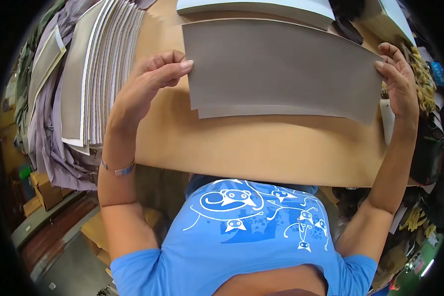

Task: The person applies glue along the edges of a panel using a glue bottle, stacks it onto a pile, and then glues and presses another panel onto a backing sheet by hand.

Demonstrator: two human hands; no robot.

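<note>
A wide grey-brown sheet (281, 69) is held up over the tan table (251, 148). My left hand (160, 74) pinches its left edge between thumb and curled fingers. At the sheet's right edge, my right hand (399, 74) grips it near the upper corner. A second edge shows below the sheet's lower border, so another layer lies under or behind it. Behind its top edge is a thick white stack (256, 9).
At the left, a row of layered grey and white panels (101, 74) lies beside draped mauve cloth (51, 143). Yellowish strands (423, 84) and a white cylinder (387, 121) are at the right. Cardboard boxes (46, 190) stand at the lower left.
</note>
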